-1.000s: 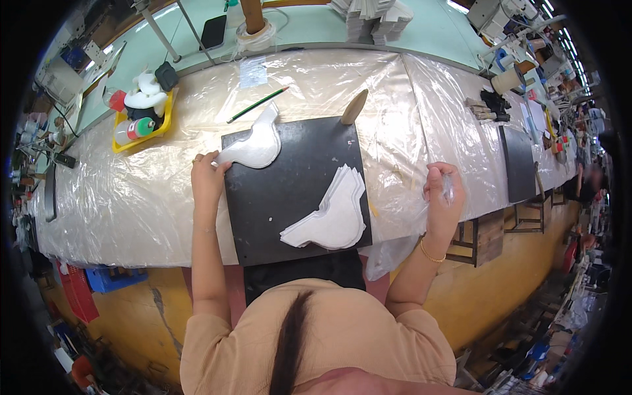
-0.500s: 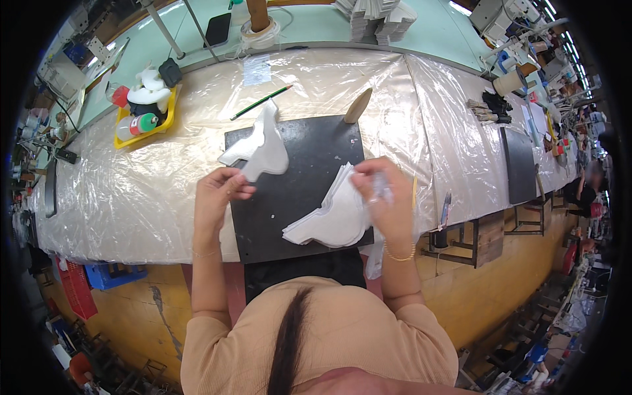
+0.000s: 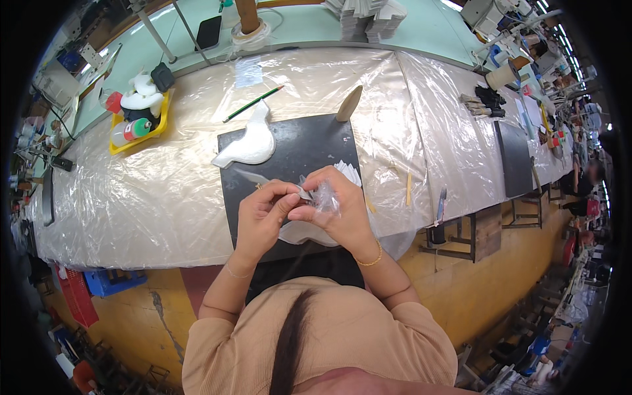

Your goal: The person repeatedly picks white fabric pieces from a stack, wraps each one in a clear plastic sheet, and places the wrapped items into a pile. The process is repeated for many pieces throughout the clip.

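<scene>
My left hand [image 3: 263,214] pinches a thin white cut piece [image 3: 250,175], seen nearly edge-on. Close against it, my right hand [image 3: 342,214] has its fingers curled around crumpled clear plastic film [image 3: 326,199]. The fingertips of both hands meet at the piece's end, where the fingers partly hide it. Beneath them lies a stack of white curved pieces [image 3: 307,232], half covered by my right hand. Another white curved piece or pile [image 3: 253,143] rests at the far left of the black board [image 3: 299,141].
A pointed wooden tool [image 3: 349,104] stands at the board's far right corner. Beyond the board lies a green pencil [image 3: 253,103]. A yellow tray [image 3: 162,125] with bottles sits at the left. Narrow yellow strips [image 3: 408,189] and a pen-like tool [image 3: 440,206] lie right.
Both hands have come together over the board. The white piece in my left hand has moved away from the far-left pile, and the plastic in my right hand has moved left to meet it.
</scene>
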`<move>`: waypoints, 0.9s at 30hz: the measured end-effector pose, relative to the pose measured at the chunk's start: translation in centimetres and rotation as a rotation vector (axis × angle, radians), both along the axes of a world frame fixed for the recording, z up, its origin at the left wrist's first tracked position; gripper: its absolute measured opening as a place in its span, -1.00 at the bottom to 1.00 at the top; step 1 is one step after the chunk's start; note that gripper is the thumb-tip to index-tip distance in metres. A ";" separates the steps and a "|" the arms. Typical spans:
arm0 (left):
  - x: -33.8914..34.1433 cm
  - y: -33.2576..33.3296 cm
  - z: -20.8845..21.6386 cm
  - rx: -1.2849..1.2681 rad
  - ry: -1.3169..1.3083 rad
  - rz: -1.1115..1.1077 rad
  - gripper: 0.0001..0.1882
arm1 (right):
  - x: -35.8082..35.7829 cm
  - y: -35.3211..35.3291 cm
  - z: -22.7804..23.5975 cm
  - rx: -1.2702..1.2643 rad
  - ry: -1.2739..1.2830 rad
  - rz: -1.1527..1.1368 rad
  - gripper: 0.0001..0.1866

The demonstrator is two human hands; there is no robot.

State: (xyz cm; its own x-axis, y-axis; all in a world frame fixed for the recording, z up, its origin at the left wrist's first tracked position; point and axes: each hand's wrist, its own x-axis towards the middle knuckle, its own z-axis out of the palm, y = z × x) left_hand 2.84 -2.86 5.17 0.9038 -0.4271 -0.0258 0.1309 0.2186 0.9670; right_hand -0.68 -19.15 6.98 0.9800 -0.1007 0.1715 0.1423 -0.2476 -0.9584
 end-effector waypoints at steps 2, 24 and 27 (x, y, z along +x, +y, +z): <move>-0.4 -0.3 0.4 0.066 -0.099 0.014 -0.87 | -0.3 -0.1 -0.3 0.065 0.019 0.000 -0.64; 0.0 2.1 1.8 0.119 0.175 -0.041 -0.70 | -0.4 -4.6 0.6 0.590 0.079 -0.151 -0.66; -1.0 3.2 2.1 0.136 0.236 -0.141 -0.71 | -1.2 -8.4 1.6 0.579 0.136 -0.261 -0.66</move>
